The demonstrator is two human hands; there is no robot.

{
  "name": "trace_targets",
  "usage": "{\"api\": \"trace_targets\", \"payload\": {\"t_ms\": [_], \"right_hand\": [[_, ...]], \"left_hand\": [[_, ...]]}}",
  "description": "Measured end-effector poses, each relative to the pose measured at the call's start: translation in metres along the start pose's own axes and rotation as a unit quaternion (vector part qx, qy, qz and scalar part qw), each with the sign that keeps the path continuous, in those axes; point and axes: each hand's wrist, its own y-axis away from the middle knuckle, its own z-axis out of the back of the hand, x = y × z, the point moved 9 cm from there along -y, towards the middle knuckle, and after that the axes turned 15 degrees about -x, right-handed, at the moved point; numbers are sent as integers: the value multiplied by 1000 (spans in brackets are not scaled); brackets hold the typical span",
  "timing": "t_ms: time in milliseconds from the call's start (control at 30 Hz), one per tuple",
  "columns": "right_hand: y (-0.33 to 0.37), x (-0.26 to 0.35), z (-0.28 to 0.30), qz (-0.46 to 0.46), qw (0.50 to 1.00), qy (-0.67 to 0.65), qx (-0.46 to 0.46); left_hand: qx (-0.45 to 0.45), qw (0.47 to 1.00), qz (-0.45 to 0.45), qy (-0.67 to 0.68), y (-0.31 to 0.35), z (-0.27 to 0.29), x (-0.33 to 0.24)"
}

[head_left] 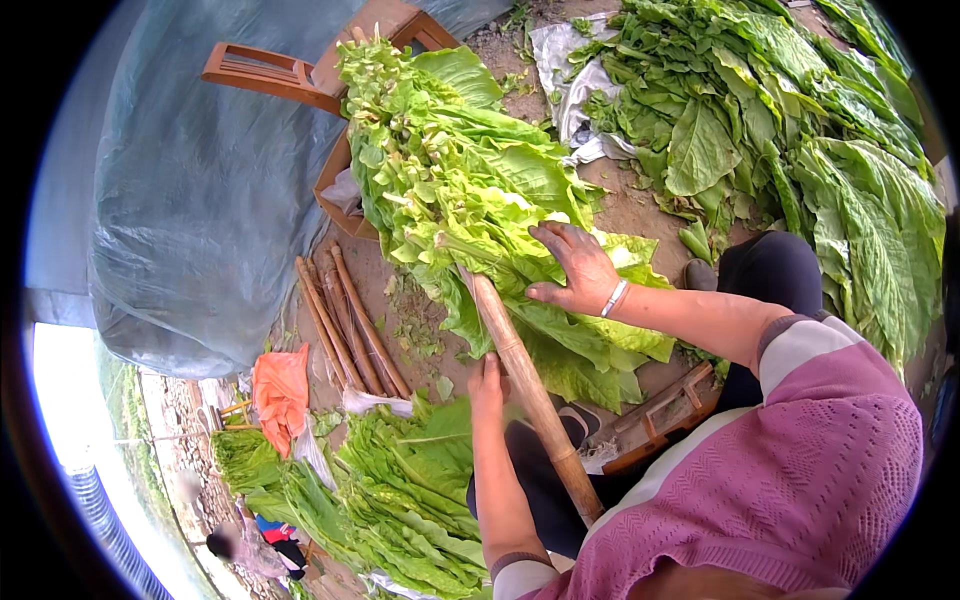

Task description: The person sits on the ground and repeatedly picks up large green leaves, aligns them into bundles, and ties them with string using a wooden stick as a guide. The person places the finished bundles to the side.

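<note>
In the head view, the only one I am working from, I am seeing a light bamboo pole (527,388) slanting from near the person's lap up toward a brown wooden frame (262,76). Large green leaves (480,190) are hanging in a dense row along the pole's far part, stalk ends bunching upward, while its near part is showing bare.

The right hand (578,268), wearing a silvery bracelet (614,299), is resting palm down on the nearest leaves, its fingers spread and gripping nothing that I can see. The left hand (489,388) is reaching up just beside the pole, at the lower edge of the leaves; I cannot tell whether it is pinching anything.

Around them, one leaf pile (405,480) is lying toward the lower left and another heap (740,120) is spreading at the upper right. Several spare poles (350,325) are lying together on the ground near an orange bag (279,398). A greyish plastic sheet (195,200) is covering the upper left, and another person (262,548) is showing, small, at the lower left.
</note>
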Motion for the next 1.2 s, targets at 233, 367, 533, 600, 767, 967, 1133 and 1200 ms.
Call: {"api": "trace_targets", "payload": {"t_ms": [233, 367, 533, 600, 767, 967, 1133, 1200], "right_hand": [[50, -68, -131, -207, 972, -79, 83], [79, -32, -145, -296, 943, -112, 102], [66, -55, -153, -282, 945, -134, 95], [47, -66, -162, -285, 944, -142, 87], [16, -101, -178, -295, 946, -136, 2], [31, -81, -170, -210, 961, -165, 73], [7, -81, -89, -202, 974, -7, 103], [13, -57, -51, -200, 980, 17, 3]], "left_hand": [[-144, 989, -35, 25, -86, 3, 18], [-212, 970, 55, 103, -105, 12, 18], [-233, 969, 32, 79, -117, -7, -4], [-246, 965, 27, 81, -120, -8, -7], [-239, 966, 27, 93, -139, -35, -13], [-216, 967, 61, 122, -121, -17, -17], [-21, 992, 90, 82, -1, 48, -25], [31, 972, 100, 209, 66, 98, -8]]}}
